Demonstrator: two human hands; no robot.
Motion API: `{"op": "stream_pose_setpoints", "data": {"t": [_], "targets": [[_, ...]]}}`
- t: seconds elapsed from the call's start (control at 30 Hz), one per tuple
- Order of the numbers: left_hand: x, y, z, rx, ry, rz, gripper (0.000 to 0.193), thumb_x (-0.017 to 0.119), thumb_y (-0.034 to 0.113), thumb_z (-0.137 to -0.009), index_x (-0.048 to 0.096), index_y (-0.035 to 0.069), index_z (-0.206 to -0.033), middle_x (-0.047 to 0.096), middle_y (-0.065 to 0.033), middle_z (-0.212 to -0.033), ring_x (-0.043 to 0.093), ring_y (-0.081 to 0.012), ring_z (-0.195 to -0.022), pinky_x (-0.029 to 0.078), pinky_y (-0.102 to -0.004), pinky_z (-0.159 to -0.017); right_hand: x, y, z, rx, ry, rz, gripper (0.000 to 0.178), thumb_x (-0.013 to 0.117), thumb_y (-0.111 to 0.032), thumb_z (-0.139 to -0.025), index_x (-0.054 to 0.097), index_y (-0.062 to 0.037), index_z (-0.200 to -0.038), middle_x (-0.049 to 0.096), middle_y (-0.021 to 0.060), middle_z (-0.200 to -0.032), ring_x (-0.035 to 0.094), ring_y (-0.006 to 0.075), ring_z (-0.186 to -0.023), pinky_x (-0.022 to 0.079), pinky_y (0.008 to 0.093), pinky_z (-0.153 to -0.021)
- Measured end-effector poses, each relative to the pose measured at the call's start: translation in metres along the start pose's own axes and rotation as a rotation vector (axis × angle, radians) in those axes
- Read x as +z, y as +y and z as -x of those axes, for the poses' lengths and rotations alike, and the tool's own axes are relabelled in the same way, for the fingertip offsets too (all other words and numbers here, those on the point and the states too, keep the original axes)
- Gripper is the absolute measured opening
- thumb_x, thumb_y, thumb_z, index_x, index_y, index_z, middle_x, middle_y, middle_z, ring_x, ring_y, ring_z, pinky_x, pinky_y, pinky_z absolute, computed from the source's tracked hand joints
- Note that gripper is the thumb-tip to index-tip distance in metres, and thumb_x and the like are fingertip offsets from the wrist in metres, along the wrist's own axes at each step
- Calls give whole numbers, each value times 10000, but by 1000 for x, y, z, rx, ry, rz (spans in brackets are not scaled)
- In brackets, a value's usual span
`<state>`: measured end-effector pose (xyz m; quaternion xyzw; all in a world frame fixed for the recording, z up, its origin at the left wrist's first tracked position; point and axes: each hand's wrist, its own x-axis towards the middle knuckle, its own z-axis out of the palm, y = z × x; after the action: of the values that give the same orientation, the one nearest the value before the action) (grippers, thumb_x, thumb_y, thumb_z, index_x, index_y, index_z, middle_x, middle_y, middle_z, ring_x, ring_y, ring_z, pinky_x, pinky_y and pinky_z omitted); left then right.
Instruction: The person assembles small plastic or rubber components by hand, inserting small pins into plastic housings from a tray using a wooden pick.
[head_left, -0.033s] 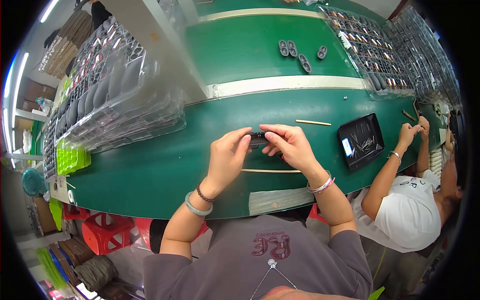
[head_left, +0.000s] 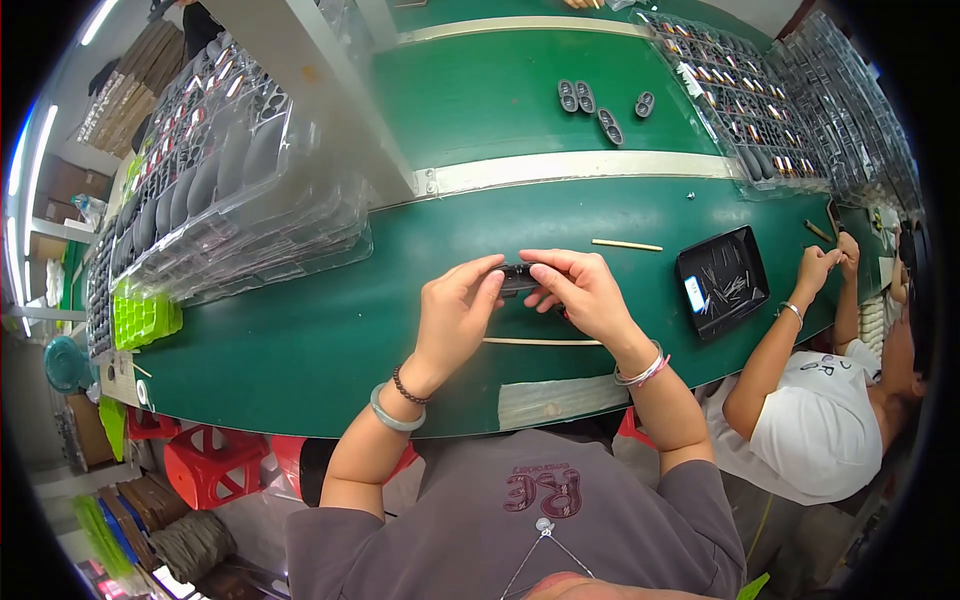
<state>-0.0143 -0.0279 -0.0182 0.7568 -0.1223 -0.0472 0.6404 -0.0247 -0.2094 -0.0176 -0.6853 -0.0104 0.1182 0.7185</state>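
Note:
A small dark plastic case part [head_left: 517, 280] is held up over the green table, level between my two hands. My left hand [head_left: 458, 305] pinches its left end between thumb and fingers. On the opposite end, the thumb and forefinger of my right hand [head_left: 585, 290] are closed on it. Fingers cover both ends, so only its middle shows. Something small and red-and-black shows below the right fingers; I cannot make out what it is. Beneath the hands a thin wooden stick [head_left: 540, 342] lies on the table.
Stacked clear trays of dark parts [head_left: 230, 190] stand at left, more trays [head_left: 740, 110] at far right. A black bin of thin metal pins [head_left: 722, 282] and a short stick [head_left: 627, 245] lie right. Oval two-well parts [head_left: 610, 127] sit beyond. A co-worker's hands [head_left: 822, 265] work at right.

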Motion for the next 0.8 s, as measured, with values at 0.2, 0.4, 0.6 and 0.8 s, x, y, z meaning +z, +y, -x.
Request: {"op": "stream_pose_setpoints", "data": {"t": [0.2, 0.4, 0.6, 0.8], "targets": [[-2, -2, -1, 24, -38, 33, 175, 586, 51, -868, 642, -38, -1009, 649, -104, -846, 638, -134, -660, 521, -232, -580, 1, 1, 2, -29, -19, 4, 247, 541, -111, -912, 613, 32, -1100, 656, 84, -878, 651, 127, -710, 522, 223, -597], [0, -3, 3, 106, 6, -76, 145, 590, 38, -852, 653, -28, -965, 639, -107, -763, 637, -144, -597, 494, -232, -516, 6, 2, 5, -80, 30, 102, 208, 557, -85, -898, 632, 49, -1038, 669, 93, -830, 659, 133, -683, 528, 224, -596], [0, -1, 5, 153, 38, -165, 141, 598, 43, -843, 657, -20, -954, 628, -110, -717, 631, -155, -560, 482, -231, -499, 10, 4, 6, -111, 79, 133, 197, 563, -84, -887, 642, 56, -1000, 684, 115, -821, 673, 154, -668, 522, 228, -579], [-4, -4, 2, -61, -46, -10, 166, 591, 82, -864, 658, -23, -973, 656, -91, -766, 617, -126, -572, 493, -226, -521, 3, 2, 2, -11, 12, 67, 225, 550, -111, -899, 631, 56, -1026, 673, 100, -823, 659, 141, -656, 521, 224, -579]]}}
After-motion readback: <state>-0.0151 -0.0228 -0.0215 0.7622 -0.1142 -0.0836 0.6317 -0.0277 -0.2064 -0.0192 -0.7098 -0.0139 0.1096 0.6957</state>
